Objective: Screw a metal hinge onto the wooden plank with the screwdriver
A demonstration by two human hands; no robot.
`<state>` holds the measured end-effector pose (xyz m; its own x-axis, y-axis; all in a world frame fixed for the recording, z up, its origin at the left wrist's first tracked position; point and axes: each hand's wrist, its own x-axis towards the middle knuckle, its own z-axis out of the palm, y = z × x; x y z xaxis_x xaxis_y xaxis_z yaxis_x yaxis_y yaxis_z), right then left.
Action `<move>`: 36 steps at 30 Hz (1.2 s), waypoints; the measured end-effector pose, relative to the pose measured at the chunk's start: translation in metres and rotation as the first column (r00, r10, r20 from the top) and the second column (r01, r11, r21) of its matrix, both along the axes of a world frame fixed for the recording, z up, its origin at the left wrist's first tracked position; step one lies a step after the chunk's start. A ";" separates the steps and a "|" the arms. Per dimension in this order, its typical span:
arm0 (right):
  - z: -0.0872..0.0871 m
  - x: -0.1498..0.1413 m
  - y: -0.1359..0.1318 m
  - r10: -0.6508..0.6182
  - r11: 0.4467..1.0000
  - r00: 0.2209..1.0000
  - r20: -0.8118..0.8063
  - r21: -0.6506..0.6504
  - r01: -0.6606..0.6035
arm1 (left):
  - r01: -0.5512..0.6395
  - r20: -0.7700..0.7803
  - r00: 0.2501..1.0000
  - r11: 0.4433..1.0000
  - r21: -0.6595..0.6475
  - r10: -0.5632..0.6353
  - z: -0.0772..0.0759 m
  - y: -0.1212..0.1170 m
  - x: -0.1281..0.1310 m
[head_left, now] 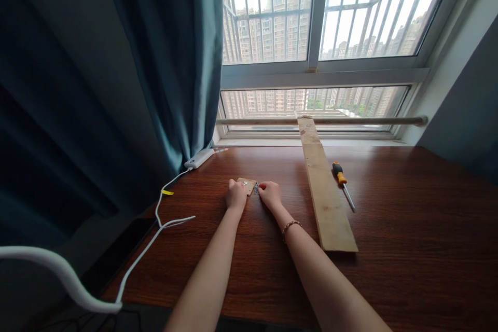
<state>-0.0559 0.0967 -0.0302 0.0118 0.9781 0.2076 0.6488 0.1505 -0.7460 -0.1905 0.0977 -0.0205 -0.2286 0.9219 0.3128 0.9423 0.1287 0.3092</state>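
A small piece of light wood [249, 183] lies on the desk, and my left hand [236, 196] is closed on its left side. Something small and silvery shows on top of the wood, near my left fingertips. Against the wood's right edge is a little bunch of thin metal pieces [256, 189] that look like screws. My right hand [271, 195], with a braided bracelet on the wrist, has its fingers pinched together at these screws. How many of them it grips is too small to make out.
A long wooden board [324, 192] lies to the right, its far end up at the window rail [361, 121]. Beside it rests a black and yellow screwdriver [343, 182]. On the left are a white power strip [199, 158], its cable [157, 207] and a blue curtain [182, 62].
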 end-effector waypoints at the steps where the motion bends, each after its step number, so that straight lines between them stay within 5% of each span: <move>1: 0.000 0.000 0.000 0.010 1.000 1.000 0.005 0.005 -0.010 | -0.005 -0.017 1.000 1.000 -0.009 0.005 0.001 -0.001 0.001; 10: 0.000 0.000 0.001 0.026 0.999 0.999 0.020 0.020 -0.027 | -0.013 -0.076 0.997 0.997 -0.073 0.007 0.003 -0.003 0.003; 27: -0.011 -0.001 0.008 -0.046 0.998 0.999 -0.027 0.046 0.047 | -0.080 0.277 0.959 0.996 0.046 0.064 -0.015 0.017 -0.017; 36: -0.008 -0.001 0.007 -0.048 0.998 0.999 0.006 0.035 0.048 | -0.073 0.200 0.978 0.995 0.065 0.058 -0.012 0.013 -0.016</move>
<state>-0.0570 0.1034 -0.0378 0.0573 0.9686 0.2420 0.6610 0.1449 -0.7363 -0.2069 0.1111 -0.0330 -0.3514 0.8797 0.3205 0.8521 0.1587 0.4987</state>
